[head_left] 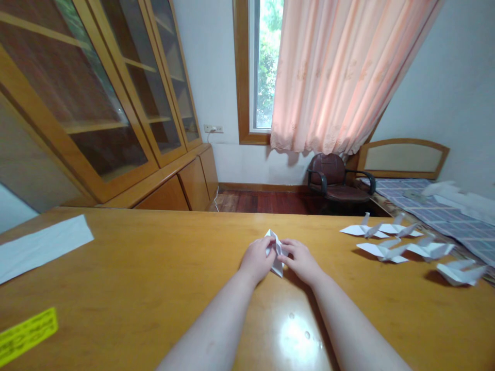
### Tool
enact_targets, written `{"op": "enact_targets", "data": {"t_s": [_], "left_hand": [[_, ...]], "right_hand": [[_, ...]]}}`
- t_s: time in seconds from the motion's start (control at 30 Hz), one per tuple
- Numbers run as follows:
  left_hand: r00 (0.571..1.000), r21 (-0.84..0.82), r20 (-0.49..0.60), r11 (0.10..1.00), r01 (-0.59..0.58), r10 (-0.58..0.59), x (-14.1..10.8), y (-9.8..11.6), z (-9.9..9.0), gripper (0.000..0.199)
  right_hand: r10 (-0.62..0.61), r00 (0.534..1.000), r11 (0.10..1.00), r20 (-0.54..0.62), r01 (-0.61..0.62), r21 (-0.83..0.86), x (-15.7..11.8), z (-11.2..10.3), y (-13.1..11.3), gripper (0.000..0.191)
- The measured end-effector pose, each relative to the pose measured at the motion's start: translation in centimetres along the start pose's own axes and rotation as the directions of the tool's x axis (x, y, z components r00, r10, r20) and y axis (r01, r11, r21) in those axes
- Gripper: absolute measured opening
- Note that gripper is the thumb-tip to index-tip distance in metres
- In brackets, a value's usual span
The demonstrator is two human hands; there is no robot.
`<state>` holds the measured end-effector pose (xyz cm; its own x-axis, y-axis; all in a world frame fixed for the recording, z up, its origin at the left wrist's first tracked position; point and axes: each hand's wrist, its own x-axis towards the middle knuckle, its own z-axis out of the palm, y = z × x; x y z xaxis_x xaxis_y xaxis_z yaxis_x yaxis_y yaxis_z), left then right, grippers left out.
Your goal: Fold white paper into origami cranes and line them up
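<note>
A small piece of folded white paper (277,267) stands between my two hands, just above the wooden table (154,278). The fingers of my left hand (260,259) are closed on its left side. On its right side, my right hand (301,262) pinches the paper with thumb and fingers. The paper comes to a point at the top and at the bottom; its middle is partly covered by my fingers. Several folded white paper birds (382,251) sit on the table to the right, apart from my hands.
A white paper strip (46,246) lies at the table's left edge, with a yellow label (29,335) nearer to me. Beyond the table are a glass-door cabinet (154,175), an armchair (338,180) and a bed (436,206).
</note>
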<state>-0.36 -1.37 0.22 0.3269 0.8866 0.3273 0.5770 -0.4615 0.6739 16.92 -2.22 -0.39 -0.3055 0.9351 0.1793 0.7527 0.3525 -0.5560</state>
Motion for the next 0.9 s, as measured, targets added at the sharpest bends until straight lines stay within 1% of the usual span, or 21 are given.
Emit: {"op": "enact_targets", "data": {"t_s": [0.2, 0.3, 0.37, 0.47, 0.57, 0.67, 0.73, 0.83, 0.9], "left_hand": [[1.000, 0.050, -0.008, 0.999, -0.005, 0.005, 0.1, -0.2, 0.2, 0.026], [1.000, 0.077, -0.018, 0.997, 0.007, -0.005, 0.3, -0.5, 0.3, 0.029], [0.998, 0.096, -0.048, 0.994, 0.054, -0.050, 0.3, -0.8, 0.5, 0.038], [0.982, 0.138, -0.086, 0.974, 0.180, -0.170, 0.4, -1.3, 0.8, 0.049], [0.960, 0.197, -0.064, 0.940, 0.279, -0.272, 0.3, -1.6, 0.8, 0.051], [0.957, 0.244, -0.029, 0.926, 0.287, -0.289, 0.2, -1.3, 0.5, 0.049], [0.955, 0.253, -0.025, 0.922, 0.293, -0.296, 0.2, -1.1, 0.3, 0.047], [0.944, 0.225, -0.039, 0.917, 0.328, -0.328, 0.3, -1.1, 0.1, 0.046], [0.938, 0.168, -0.058, 0.922, 0.348, -0.343, 0.4, -1.2, 0.1, 0.042]], "right_hand": [[-0.013, 1.000, 1.000, 0.017, 0.013, -0.010, -0.1, -0.1, 0.0, 0.045], [0.007, 1.000, 1.000, 0.013, -0.007, -0.017, -0.1, 0.0, 0.1, 0.047], [0.021, 1.000, 1.000, 0.007, -0.021, -0.020, -0.1, 0.1, 0.1, 0.047], [0.025, 1.000, 1.000, 0.007, -0.025, 0.001, -0.1, 0.2, 0.2, 0.042], [0.042, 0.999, 0.999, 0.007, -0.042, 0.009, -0.1, 0.1, -0.1, 0.038], [0.069, 0.997, 0.997, 0.017, -0.069, -0.024, 0.0, 0.1, -0.4, 0.036], [0.085, 0.996, 0.996, 0.025, -0.084, -0.041, -0.1, 0.1, -0.5, 0.036], [0.097, 0.995, 0.994, 0.038, -0.095, -0.061, -0.1, 0.1, -0.5, 0.036], [0.096, 0.994, 0.993, 0.049, -0.093, -0.075, 0.0, 0.2, -0.4, 0.036]]}}
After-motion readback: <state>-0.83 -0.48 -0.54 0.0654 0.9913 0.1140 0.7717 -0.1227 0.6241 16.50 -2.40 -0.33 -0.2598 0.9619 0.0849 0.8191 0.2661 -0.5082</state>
